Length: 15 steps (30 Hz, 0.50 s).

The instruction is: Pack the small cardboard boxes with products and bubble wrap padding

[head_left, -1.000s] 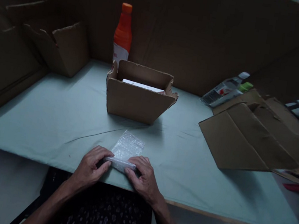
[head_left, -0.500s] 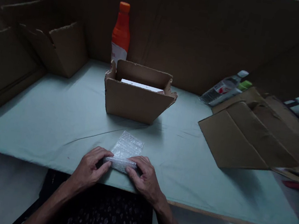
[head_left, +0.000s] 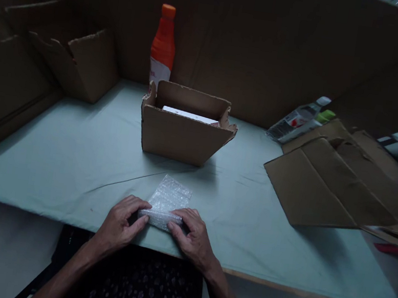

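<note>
A piece of clear bubble wrap (head_left: 172,193) lies on the pale green cloth near the table's front edge. Its near end is folded or rolled over into a thick band; whether something is inside cannot be made out. My left hand (head_left: 125,218) pinches the left end of that band between thumb and fingers. At the right end, my right hand (head_left: 191,231) grips it the same way. Just beyond the wrap stands an open cardboard box (head_left: 176,137), with a flat white item (head_left: 191,116) showing inside it.
Behind the box stands an orange bottle (head_left: 163,45). To the right are a tilted cardboard carton (head_left: 312,184) and a leaning clear plastic bottle (head_left: 297,118). More cardboard boxes (head_left: 85,64) stand at the left. Cardboard walls (head_left: 254,43) close off the back of the table (head_left: 73,151).
The view has shifted very slightly. My hands keep the same hold on the bubble wrap, and nothing else has visibly moved.
</note>
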Each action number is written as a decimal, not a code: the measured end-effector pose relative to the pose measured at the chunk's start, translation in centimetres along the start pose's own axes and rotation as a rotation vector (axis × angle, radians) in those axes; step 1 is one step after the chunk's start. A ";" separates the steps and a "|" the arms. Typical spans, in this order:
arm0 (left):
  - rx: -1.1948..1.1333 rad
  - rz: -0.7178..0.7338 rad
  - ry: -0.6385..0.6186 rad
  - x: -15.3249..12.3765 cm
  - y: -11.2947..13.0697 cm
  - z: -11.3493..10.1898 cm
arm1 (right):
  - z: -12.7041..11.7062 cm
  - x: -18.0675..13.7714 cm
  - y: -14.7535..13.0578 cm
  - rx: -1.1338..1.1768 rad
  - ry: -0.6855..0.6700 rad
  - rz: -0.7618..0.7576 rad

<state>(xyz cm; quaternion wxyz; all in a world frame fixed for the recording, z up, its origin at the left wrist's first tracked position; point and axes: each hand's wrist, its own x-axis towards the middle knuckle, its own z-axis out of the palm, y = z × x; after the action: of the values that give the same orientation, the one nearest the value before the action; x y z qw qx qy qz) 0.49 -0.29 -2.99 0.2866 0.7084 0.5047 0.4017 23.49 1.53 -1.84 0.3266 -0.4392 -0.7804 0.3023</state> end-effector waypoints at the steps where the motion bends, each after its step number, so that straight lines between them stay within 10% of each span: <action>1: -0.001 -0.001 -0.001 0.0 0.0 0.0 | 0.0 0.0 0.0 0.000 0.003 -0.002; 15: -0.018 -0.013 0.001 0.0 -0.1 0.0 | 0.1 0.1 0.1 -0.006 0.016 -0.018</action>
<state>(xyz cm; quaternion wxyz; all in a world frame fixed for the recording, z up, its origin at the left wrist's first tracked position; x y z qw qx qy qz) 0.45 -0.26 -3.09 0.2952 0.7024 0.5057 0.4046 23.46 1.65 -1.96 0.3342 -0.4355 -0.7825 0.2937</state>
